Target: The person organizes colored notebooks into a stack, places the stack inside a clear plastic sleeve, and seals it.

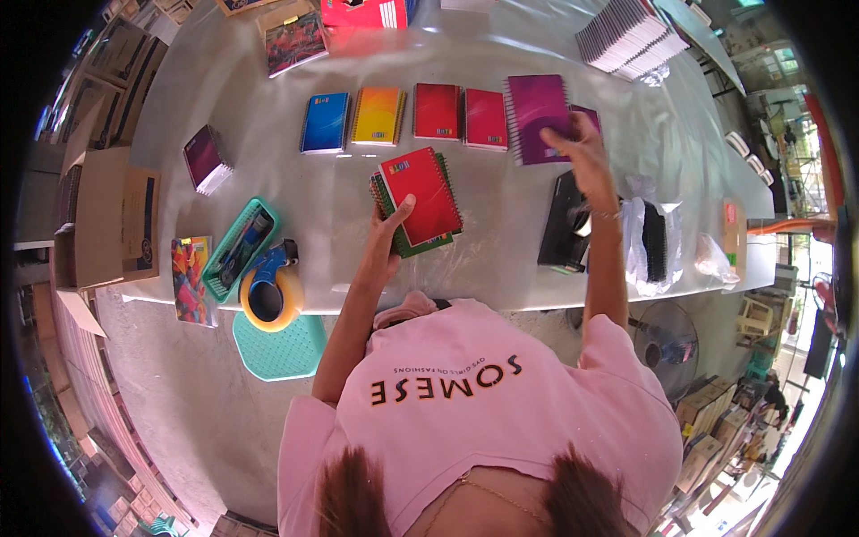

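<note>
We find the left hand [388, 239] clamped on a fanned stack, red spiral notebook [422, 192] over green notebook [424, 248], near centre; the right hand [584, 154] pinches a large purple spiral notebook [535, 115], far right; gathering appears in hand; the next move calls, we judge, for squaring edges; covers look glossy, rectangular.

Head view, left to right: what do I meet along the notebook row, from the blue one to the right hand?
Blue notebook, yellow notebook, red notebook, crimson notebook, large purple notebook, right hand gripping it.
</note>
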Demonstrator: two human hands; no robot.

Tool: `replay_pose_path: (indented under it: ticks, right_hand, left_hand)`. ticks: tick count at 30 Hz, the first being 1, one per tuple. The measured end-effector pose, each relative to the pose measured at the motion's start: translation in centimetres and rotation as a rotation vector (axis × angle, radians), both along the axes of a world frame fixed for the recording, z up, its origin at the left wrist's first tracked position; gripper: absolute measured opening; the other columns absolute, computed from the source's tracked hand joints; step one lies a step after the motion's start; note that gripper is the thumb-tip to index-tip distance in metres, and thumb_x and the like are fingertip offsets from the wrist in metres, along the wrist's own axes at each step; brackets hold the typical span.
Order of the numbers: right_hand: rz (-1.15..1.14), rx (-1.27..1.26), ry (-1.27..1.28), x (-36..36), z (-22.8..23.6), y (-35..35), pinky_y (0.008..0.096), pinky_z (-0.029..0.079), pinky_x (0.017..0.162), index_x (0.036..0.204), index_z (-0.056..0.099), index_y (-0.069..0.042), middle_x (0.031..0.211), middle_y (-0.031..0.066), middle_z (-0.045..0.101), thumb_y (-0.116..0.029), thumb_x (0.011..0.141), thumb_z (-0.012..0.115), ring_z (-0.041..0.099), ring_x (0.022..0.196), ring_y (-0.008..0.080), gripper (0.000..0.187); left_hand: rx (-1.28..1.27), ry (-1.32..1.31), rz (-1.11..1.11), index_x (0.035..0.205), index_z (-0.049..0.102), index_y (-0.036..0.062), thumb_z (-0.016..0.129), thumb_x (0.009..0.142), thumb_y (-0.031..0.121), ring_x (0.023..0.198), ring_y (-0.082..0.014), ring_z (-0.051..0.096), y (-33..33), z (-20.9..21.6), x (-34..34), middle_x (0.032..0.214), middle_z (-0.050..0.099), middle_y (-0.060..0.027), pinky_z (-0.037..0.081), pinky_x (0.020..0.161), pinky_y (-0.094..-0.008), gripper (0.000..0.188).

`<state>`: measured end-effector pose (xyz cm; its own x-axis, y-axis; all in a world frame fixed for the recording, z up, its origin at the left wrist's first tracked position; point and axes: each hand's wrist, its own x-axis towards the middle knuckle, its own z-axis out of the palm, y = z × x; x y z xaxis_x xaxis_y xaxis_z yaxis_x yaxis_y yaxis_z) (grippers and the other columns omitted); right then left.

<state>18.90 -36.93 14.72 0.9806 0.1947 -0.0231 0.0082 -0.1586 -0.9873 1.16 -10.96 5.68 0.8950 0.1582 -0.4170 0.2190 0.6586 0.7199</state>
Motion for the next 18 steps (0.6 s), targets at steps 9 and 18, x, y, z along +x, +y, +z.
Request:
replay_pose_path:
  ticks: [9,18]
  right_hand:
    - [0.604,0.042,-0.121,-6.8,5.8,10.2,0.0258,0.046,0.078,0.115,0.057,-0.005,0.099,0.002,0.063,-0.007,0.077,0.075,0.059,0.082,0.0095,0.042]
    - [0.326,-0.477,-0.646,-15.6,-3.4,8.2,0.0429,0.033,0.105,0.116,0.059,-0.015,0.129,0.0092,0.052,-0.003,0.073,0.068,0.044,0.126,0.0287,0.046]
  left_hand:
    - [-0.403,-0.048,-0.33,0.136,0.04,0.0055,0.057,0.086,0.059,0.111,-0.0207,0.058,4.1,1.7,-2.4,0.128,0.054,-0.0094,0.05,0.093,-0.0352,0.076]
    - [-0.195,0.173,-0.426,0.119,0.055,-0.0015,0.067,0.084,0.035,0.092,-0.0185,0.064,4.5,1.8,-5.2,0.107,0.064,-0.0112,0.052,0.084,-0.031,0.052]
